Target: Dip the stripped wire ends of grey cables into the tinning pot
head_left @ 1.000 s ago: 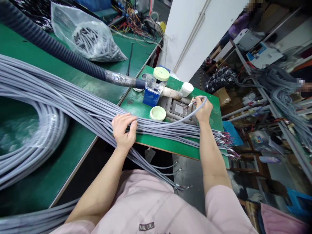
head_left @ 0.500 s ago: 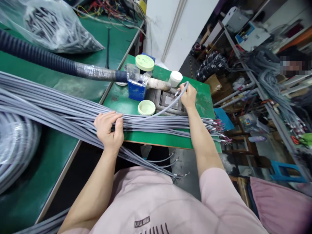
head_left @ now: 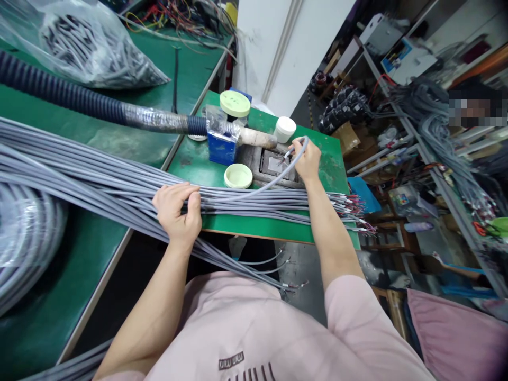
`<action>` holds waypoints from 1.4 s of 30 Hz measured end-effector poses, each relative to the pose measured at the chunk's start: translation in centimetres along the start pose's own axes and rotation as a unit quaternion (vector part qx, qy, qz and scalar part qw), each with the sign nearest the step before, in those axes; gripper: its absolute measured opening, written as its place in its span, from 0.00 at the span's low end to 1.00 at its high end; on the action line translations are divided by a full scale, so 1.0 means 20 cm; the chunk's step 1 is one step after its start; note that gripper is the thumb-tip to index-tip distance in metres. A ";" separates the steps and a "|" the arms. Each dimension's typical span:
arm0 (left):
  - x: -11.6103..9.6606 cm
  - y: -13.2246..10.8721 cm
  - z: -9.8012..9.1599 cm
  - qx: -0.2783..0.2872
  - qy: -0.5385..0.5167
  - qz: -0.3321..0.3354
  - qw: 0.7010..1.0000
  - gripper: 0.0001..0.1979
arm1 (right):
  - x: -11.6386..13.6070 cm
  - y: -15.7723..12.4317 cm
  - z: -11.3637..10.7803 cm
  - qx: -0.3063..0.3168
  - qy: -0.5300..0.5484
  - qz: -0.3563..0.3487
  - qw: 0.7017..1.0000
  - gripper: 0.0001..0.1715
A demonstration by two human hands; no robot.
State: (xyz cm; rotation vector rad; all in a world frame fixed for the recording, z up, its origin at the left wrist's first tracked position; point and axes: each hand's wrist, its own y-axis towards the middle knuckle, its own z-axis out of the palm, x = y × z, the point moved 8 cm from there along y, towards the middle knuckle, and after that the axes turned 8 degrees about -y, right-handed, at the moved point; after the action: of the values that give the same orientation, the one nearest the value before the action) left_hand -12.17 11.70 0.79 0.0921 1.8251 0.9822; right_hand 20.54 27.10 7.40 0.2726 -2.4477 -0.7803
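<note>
A thick bundle of grey cables (head_left: 99,180) lies across the green bench (head_left: 170,84) and a smaller green table (head_left: 254,225). My left hand (head_left: 177,209) rests on the bundle, thumb and fingers pinched on its cables. My right hand (head_left: 307,157) is closed on one grey cable (head_left: 273,181) bent up from the bundle, holding its stripped end over a grey metal pot (head_left: 273,164). The cables' stripped coloured ends (head_left: 357,211) stick out past the table's right edge.
A dark corrugated hose (head_left: 79,103) runs to a blue box (head_left: 222,145) beside the pot. Pale green lids (head_left: 238,175) and a white jar (head_left: 284,128) stand around it. A plastic bag of parts (head_left: 87,47) lies at the back. Cluttered shelves with cables (head_left: 436,132) fill the right.
The view has swung down and right, then settled. My right hand still holds the cable end at the pot, dipped slightly lower; my left hand stays on the bundle.
</note>
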 end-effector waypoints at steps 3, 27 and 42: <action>-0.01 0.00 -0.01 -0.015 -0.022 -0.005 1.000 0.10 | 0.20 -0.12 -0.20 -0.034 0.035 -0.036 0.998 0.16; -0.38 -0.57 0.51 0.225 -0.573 -0.507 0.603 0.19 | 0.66 -1.18 -0.35 0.063 0.256 -0.114 0.958 0.24; -0.40 -0.51 0.49 0.310 -0.512 -0.381 0.705 0.17 | 0.49 -1.24 -0.21 0.145 0.254 0.168 0.941 0.10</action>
State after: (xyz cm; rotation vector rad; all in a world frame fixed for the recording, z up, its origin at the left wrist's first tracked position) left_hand 3.12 6.79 -1.33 0.2171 0.8602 -0.3333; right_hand 15.47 1.61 0.14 0.1347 -2.0258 -0.1653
